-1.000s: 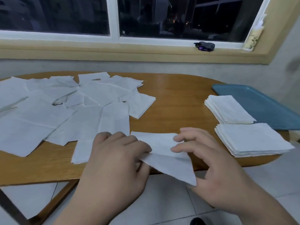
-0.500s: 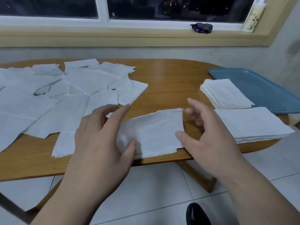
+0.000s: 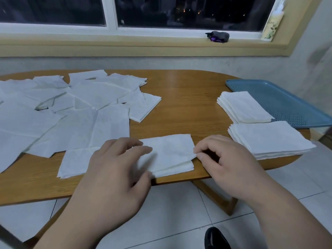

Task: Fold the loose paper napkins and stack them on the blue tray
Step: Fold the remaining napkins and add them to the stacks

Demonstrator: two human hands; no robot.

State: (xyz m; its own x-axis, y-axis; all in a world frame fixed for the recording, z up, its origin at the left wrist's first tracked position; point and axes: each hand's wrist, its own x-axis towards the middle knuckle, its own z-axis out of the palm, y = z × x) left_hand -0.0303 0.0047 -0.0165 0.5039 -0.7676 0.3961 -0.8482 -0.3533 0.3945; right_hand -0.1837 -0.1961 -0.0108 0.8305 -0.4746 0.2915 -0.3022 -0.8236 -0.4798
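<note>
The folded white paper napkin (image 3: 168, 153) lies at lower centre, on the near edge of the oval wooden table (image 3: 185, 97). The left hand (image 3: 115, 169) presses it with nearly straight fingers. The right hand (image 3: 226, 162), spread open half a second ago, now pinches its right edge. Loose white napkins (image 3: 71, 112) cover the left. Two folded stacks (image 3: 244, 106) sit beside the blue plastic tray (image 3: 287, 103) at right.

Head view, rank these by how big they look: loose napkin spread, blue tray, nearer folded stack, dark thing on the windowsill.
1. Loose napkin spread, clearly largest.
2. Blue tray and nearer folded stack: look alike; tray is farther and cropped, so unranked.
3. Dark thing on the windowsill, smallest.
</note>
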